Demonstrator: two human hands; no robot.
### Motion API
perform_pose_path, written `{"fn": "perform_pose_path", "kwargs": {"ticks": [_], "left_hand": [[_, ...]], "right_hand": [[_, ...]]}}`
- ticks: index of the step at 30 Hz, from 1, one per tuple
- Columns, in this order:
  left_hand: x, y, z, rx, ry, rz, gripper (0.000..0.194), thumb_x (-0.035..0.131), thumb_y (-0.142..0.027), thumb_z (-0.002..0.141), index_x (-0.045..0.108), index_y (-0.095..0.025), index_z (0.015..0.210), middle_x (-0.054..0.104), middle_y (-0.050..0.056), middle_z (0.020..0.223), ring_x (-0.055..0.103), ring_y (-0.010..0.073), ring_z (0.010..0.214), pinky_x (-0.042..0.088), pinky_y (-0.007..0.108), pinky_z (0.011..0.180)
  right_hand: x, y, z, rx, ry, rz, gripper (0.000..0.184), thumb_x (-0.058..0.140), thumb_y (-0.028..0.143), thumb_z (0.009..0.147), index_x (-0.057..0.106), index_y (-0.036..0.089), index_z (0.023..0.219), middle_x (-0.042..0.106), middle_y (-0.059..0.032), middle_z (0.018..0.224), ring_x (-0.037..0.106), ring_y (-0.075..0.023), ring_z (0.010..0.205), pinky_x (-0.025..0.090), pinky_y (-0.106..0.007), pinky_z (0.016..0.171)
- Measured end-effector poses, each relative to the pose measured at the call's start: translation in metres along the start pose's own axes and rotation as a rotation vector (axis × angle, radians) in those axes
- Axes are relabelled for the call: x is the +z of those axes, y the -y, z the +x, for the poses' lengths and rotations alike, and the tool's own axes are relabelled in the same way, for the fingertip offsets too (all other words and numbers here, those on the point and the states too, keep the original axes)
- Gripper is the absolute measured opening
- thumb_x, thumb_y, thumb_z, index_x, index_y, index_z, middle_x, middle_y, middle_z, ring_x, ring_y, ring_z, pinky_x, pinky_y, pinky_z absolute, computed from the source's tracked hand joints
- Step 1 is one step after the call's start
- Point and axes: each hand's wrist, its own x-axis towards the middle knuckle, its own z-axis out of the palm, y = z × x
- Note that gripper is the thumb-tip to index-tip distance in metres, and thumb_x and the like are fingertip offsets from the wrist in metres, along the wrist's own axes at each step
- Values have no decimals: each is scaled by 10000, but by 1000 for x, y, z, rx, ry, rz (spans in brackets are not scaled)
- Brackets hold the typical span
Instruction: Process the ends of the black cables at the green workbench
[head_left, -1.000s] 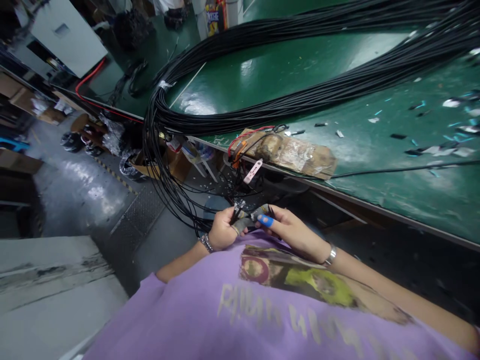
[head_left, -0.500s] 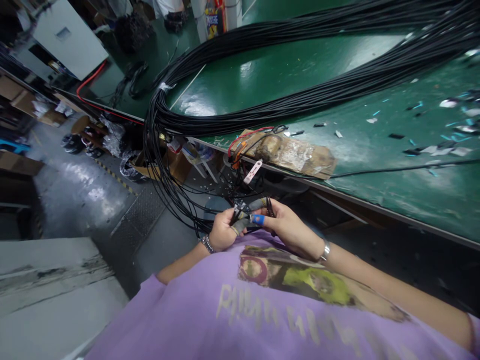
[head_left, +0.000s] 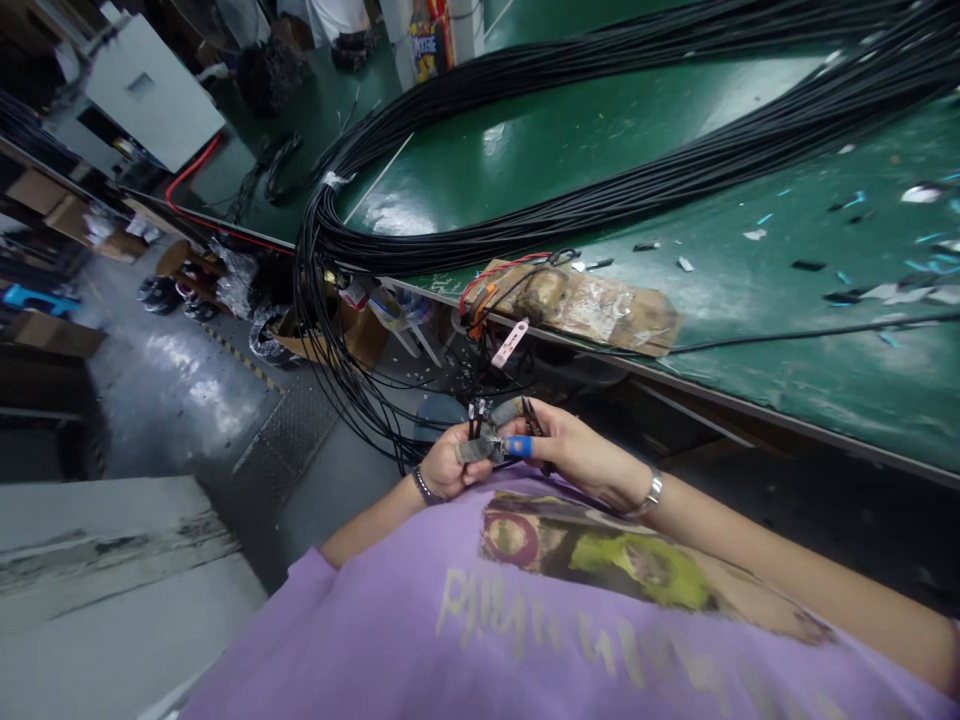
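Note:
My left hand (head_left: 450, 465) is closed on black cable ends (head_left: 475, 420) in front of the purple shirt, with pale tips pointing up. Its thumb has a grey wrap. Facing it, my right hand (head_left: 574, 440) has grey and blue wraps on its fingers, and their tips meet the cable ends. A slim dark two-pronged tool (head_left: 531, 420) sticks up from the right hand; its exact kind is unclear. Black cables (head_left: 330, 345) droop from the table edge towards the left hand. The small parts between the fingertips are too fine to make out.
A long black cable bundle (head_left: 450, 245) loops over the green table (head_left: 562, 150). A taped cardboard piece (head_left: 600, 308) with an orange-and-red wired item lies at the edge. Scraps litter the right side. Boxes (head_left: 360, 335) and a stool (head_left: 176, 258) stand below left.
My left hand has turned slightly, so the cable tips stand more upright between the hands. Both hands stay close together. The whole view has shifted a little.

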Motion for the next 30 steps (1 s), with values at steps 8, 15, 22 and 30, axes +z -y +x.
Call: {"fn": "perform_pose_path", "kwargs": {"ticks": [8, 15, 22, 30], "left_hand": [[-2, -1, 0, -27, 75, -24, 376, 746, -367, 615, 571, -129, 849, 340, -104, 359, 206, 16, 271, 76, 196, 341], [2, 1, 3, 34, -11, -39, 373, 757, -383, 585, 550, -148, 787, 343, -106, 340, 227, 24, 262, 98, 191, 344], [6, 3, 5, 190, -245, 37, 446, 772, -468, 548, 498, -163, 725, 405, -98, 360, 267, 24, 278, 120, 184, 344], [7, 7, 3, 243, -366, 131, 503, 780, -531, 521, 499, -164, 718, 476, -79, 414, 357, 34, 328, 195, 166, 340]], "right_hand": [[0, -2, 2, -199, -8, -272, 262, 672, 312, 643, 493, 213, 807, 534, 23, 709, 493, -124, 643, 427, -279, 623], [2, -1, 1, -296, -122, -532, 199, 557, 199, 650, 440, 228, 809, 553, 34, 669, 502, -124, 599, 413, -261, 569], [0, -5, -5, -280, -126, -599, 232, 535, 143, 632, 491, 223, 845, 607, 23, 701, 568, -142, 644, 460, -269, 612], [0, -1, -14, -476, -253, -806, 208, 564, 195, 705, 556, 228, 910, 644, -41, 812, 591, -182, 703, 471, -298, 626]]}}
